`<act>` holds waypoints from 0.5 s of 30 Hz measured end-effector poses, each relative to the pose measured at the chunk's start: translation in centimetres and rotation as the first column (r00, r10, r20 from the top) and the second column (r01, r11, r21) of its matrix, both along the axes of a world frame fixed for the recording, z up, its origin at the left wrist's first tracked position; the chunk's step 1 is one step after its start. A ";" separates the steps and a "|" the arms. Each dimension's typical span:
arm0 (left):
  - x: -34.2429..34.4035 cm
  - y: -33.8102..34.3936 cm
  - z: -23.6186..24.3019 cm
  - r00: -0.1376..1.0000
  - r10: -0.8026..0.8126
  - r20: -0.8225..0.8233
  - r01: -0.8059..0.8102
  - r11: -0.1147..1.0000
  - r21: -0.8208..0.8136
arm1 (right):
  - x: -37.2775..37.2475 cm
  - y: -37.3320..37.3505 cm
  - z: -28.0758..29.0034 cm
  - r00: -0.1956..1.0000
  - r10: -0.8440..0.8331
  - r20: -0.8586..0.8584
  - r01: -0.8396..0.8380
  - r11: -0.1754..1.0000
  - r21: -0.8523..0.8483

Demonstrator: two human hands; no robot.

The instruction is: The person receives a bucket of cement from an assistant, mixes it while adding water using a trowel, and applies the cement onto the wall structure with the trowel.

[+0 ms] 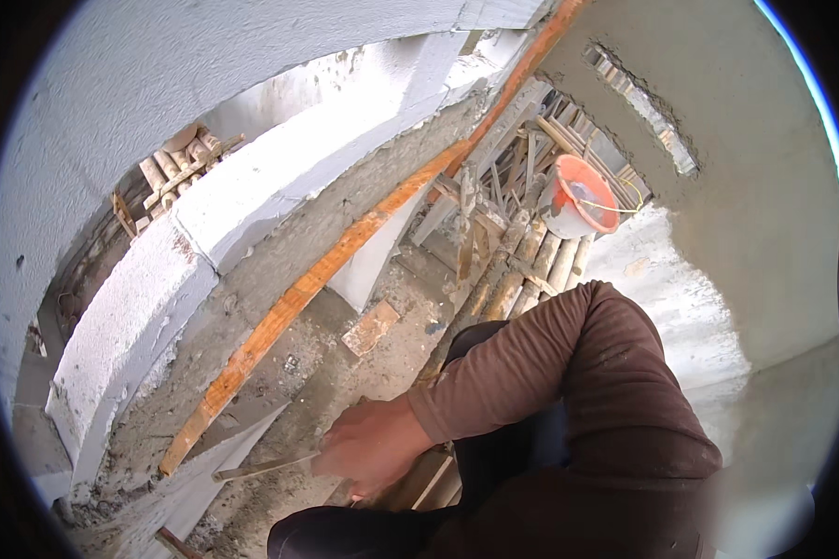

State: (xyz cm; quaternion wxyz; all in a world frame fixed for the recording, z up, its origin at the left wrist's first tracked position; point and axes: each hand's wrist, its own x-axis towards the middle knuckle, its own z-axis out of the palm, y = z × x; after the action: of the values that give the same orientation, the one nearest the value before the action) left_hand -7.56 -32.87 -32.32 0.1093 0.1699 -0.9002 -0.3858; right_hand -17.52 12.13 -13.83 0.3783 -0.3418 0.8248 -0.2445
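Note:
My right hand (373,443) reaches in from the right on a bent, brown-sleeved arm. Its fingers are closed around a thin, flat stick-like tool (261,466), which points left toward a pale angled panel (168,494). A long orange-brown wooden batten (308,284) slants alongside a pale block ledge (140,335) crusted with grey mortar. A small dusty board (371,326) lies on the rough floor beyond my hand. My dark-trousered legs show beneath the arm. I cannot make out my left hand.
An orange-rimmed bucket (555,210) with a yellow handle stands on wooden poles (559,261) at upper right, near piled timber (503,158). A grey rendered wall (746,168) with a narrow slot rises on the right; bundled poles (172,172) show through the gap at left.

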 end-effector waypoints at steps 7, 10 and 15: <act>-8.4 13.6 10.1 0.863 -0.500 0.072 0.502 0.865 -0.014 | -1.5 0.7 1.2 0.985 -0.100 -0.139 0.049 0.942 -0.333; -10.5 17.8 14.0 0.740 -0.660 0.130 0.669 0.743 -0.036 | -2.3 1.0 2.0 0.960 -0.154 -0.234 0.040 0.902 -0.429; -12.9 24.0 19.8 0.503 -0.831 0.238 0.862 0.502 -0.071 | -3.4 2.5 3.2 0.949 -0.291 0.122 0.307 0.761 -0.571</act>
State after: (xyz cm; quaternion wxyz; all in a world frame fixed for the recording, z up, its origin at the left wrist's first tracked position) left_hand -20.43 -8.87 -12.52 -0.1577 -0.2717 -0.9038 -0.2905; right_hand -20.95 14.59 -10.58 0.2220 -0.3021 0.7485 -0.5470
